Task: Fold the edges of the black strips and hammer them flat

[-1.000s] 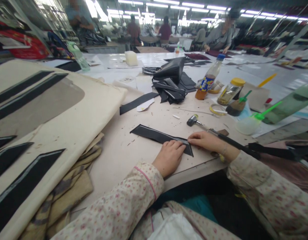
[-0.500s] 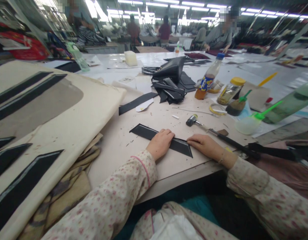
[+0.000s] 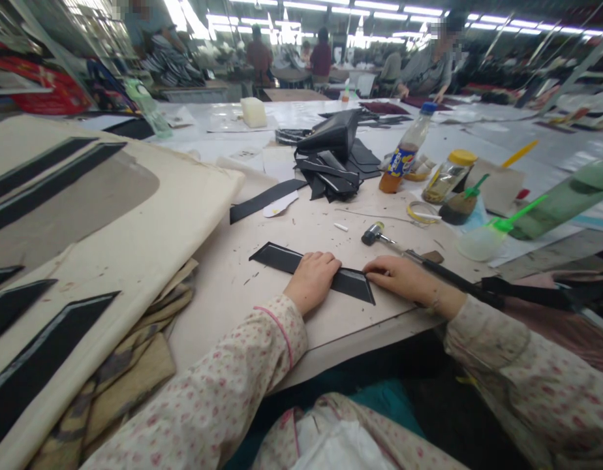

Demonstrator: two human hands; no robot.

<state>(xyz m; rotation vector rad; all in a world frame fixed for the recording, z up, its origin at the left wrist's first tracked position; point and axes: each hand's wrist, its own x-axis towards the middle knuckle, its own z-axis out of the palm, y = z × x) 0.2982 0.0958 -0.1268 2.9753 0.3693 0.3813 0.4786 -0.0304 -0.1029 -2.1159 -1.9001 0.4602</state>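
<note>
A black leather-like strip [image 3: 353,286] with slanted ends and a pale line along its upper edge lies on the beige work board [image 3: 218,287]. My left hand [image 3: 314,279] is closed over the strip's middle, fingers together, pressing it against the board. At the strip's upper right corner, my right hand [image 3: 399,277] pinches the edge between thumb and forefinger. Just beyond that hand rests a small hammer [image 3: 380,235], its handle running to the right. A short white stick [image 3: 340,227] lies past the strip.
Behind are a pile of black pieces [image 3: 331,176], a white cut piece [image 3: 280,204] and a Pepsi bottle [image 3: 402,156]. A yellow-lidded jar [image 3: 448,176] and a green-nozzled bottle [image 3: 480,241] stand right. At left, a cream padded board [image 3: 184,196] carries black strips. Co-workers are in the background.
The view has shifted slightly. My right fingertips have moved a little along the strip's upper corner; my left hand stays on its middle.
</note>
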